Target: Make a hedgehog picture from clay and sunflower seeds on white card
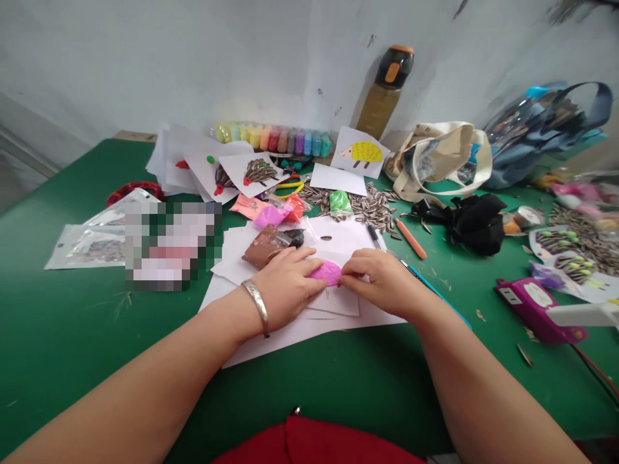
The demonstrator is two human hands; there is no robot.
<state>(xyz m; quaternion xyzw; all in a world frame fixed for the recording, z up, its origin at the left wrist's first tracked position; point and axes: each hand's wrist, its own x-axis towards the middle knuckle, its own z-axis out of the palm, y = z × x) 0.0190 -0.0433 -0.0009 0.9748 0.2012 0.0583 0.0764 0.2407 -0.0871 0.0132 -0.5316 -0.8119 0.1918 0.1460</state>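
Note:
A flattened pink-purple clay piece lies on white paper near the middle of the table. My left hand, with a silver bangle at the wrist, rests flat on the paper, its fingers apart and their tips at the clay's left side. At the clay's right edge, my right hand has thumb and index finger pinched together; whether clay is between them is too small to tell. Just beyond my left hand sits a brown clay packet. A single seed lies on the paper above the clay.
Sunflower seeds, a green packet and drawings lie farther back. Pens and an orange crayon are right of the paper. A bottle stands by the wall; bags and a purple device are at right.

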